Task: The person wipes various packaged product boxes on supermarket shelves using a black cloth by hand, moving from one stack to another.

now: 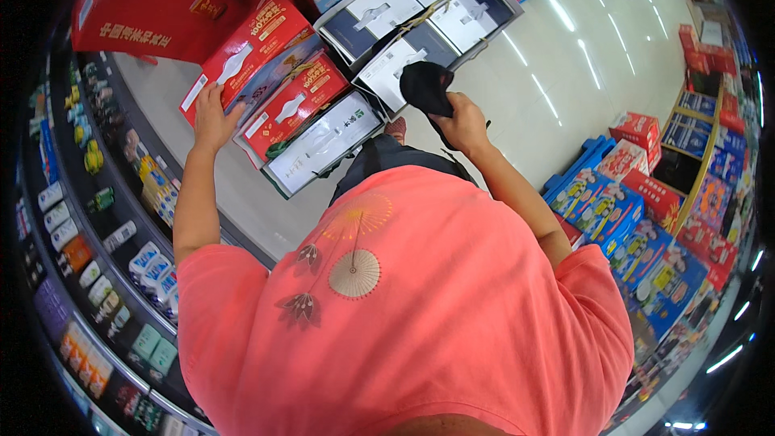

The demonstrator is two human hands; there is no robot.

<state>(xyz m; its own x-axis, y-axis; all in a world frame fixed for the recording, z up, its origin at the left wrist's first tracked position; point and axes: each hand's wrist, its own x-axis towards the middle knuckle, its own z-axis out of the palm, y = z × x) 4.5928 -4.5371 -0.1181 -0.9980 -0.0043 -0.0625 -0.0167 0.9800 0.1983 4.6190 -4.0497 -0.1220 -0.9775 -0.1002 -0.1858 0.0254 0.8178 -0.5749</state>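
Note:
My left hand (213, 118) rests on the near end of a red gift carton (254, 48) with a white plastic handle on top. Its fingers touch the carton's edge, and the thumb is spread toward a blue-grey carton (275, 79) beside it. Gripped in my right hand (465, 124) is a black cloth item (425, 88), possibly a cap, held above white and navy gift boxes (387, 72). Between my hands stand another red carton (296, 106) and a white-topped box (324, 142) in a green gift bag.
Shelves of packaged goods (121, 236) curve along the left. A large red box (157, 9) stands at the far left. On the right, blue cartons (596, 206) are stacked by a blue pallet (575, 160). Shiny pale floor tiles (533, 66) lie between the stacks.

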